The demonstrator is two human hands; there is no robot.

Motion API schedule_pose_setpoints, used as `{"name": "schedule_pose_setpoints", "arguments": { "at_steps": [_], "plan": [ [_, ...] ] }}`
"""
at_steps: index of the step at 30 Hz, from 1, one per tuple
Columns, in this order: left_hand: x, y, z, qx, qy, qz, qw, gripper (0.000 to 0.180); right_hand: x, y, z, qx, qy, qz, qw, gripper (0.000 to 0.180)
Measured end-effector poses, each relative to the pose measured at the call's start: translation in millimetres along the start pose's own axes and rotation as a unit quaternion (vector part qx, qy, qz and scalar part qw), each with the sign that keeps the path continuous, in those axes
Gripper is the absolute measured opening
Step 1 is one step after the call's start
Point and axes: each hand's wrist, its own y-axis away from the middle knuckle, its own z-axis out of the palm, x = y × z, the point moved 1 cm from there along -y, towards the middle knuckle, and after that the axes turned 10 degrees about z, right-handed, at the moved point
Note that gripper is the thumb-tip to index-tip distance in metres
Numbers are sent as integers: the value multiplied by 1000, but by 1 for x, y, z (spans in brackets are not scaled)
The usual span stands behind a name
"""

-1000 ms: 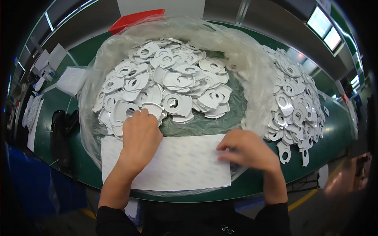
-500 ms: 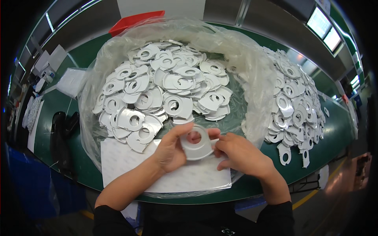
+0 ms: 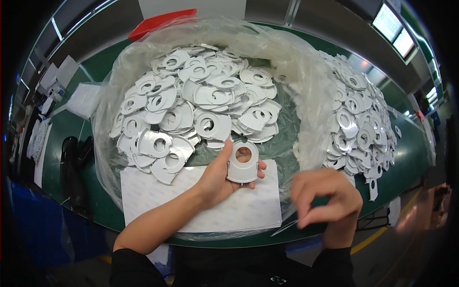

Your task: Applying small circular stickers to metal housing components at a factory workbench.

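Bright windows stand past the green table. Near its front edge, over white paper, the left hand curls half open around a white plate. The right hand pinches a thin pale strip. A loose hold might let the plate drop and get scratched.

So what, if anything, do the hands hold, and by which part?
Left hand: the white holed plate, by its side edges, from behind. Right hand: I cannot tell whether it grips the thin strip.

red bin; bright window
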Motion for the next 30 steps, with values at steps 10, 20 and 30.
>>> {"name": "schedule_pose_setpoints", "arguments": {
  "at_steps": [10,20,30],
  "plan": [
    [0,2,1,-34,-3,-2,999,65,78,-51,34,258,-234,114,930,11],
    [-2,2,-3,-9,7,-5,1000,64,88,-54,35,249,-218,129,935,13],
    [-3,1,-5,-5,9,-8,1000,64,84,-54,37,252,-233,133,930,9]
  ]
}}
